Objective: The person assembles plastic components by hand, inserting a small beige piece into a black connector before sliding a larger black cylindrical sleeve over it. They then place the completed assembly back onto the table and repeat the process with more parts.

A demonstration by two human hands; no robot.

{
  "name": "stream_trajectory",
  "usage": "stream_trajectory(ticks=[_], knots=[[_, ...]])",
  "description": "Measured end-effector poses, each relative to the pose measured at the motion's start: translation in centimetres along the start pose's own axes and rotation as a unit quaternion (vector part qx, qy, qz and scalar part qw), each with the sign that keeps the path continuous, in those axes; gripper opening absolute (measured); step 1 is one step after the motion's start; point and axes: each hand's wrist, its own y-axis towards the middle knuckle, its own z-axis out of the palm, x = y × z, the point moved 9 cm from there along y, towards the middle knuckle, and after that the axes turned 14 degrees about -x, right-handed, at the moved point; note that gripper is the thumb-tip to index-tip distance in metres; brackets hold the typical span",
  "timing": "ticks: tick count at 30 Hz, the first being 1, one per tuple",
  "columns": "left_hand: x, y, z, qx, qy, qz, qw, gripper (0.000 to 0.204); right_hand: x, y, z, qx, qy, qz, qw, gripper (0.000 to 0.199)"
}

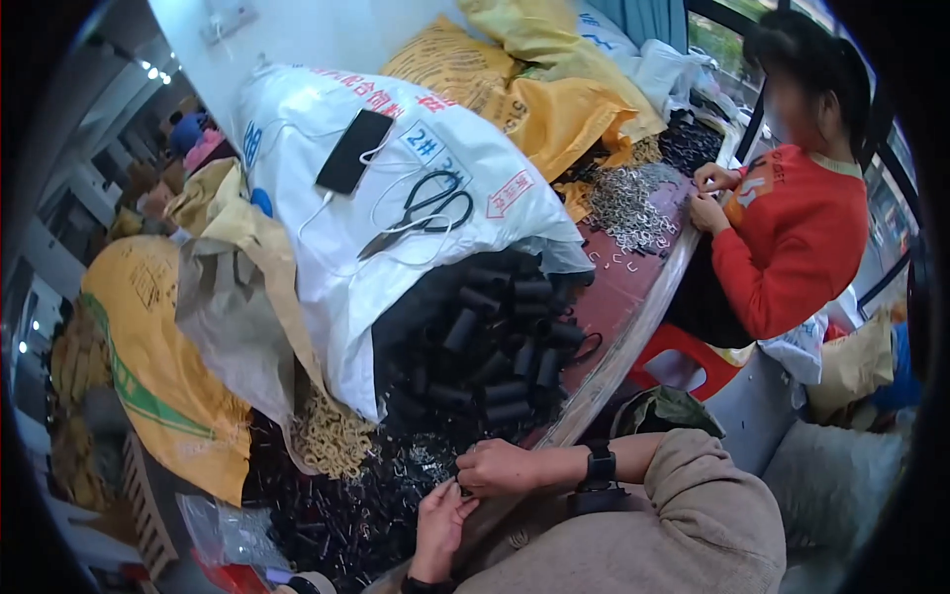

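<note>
From where I stand, the person's right hand (495, 467) and left hand (438, 530) meet low in the middle of the frame. The right fingers are curled in tightly, the left thumb and fingertips drawn close against them; whatever they may pinch is too small and hidden for me to tell. I'd judge this to be close fingertip work on one little piece, and the next move would call for a light, precise grip and both hands kept steady.

The nearest stock is a heap of small dark pieces (336, 515), glossy and jumbled, spreading left of the hands in the lower part of the frame, with silvery bits (421, 463) glinting beside the fingers. Just above lie black cylinders (500, 368), short, matte and tumbled together, next to a wrinkled white sack (297, 148) of woven plastic that bears black-handled scissors (426, 213). Dull gold pieces (332, 441) spill to the left, small and curved. Toward the upper right, shiny bent-metal loops (628, 203) sit on the smooth dark-red surface (614, 287), near a co-worker (792, 238) in a red top.
</note>
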Motion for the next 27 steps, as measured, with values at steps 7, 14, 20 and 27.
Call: stream_trajectory(ticks=[7,14,20,27], knots=[[0.3,-0.2,2.4,0.019,0.075,-0.017,0.997,0.022,-1.0,-1.0,-1.1,-0.017,0.001,0.016,1.0,0.012],[-0.8,-2.2,4.7,0.058,0.112,-0.012,0.992,0.028,-1.6,-0.9,-2.0,-0.013,0.034,0.089,0.995,0.01],[-1.4,-1.7,3.8,0.072,0.085,-0.024,0.993,0.026,-2.0,0.0,-1.3,-0.018,0.059,0.077,0.995,0.011],[-3.8,-4.1,3.5,0.108,0.077,0.05,0.99,0.02,-0.2,0.3,-1.5,-0.03,0.171,0.014,0.985,0.013]])
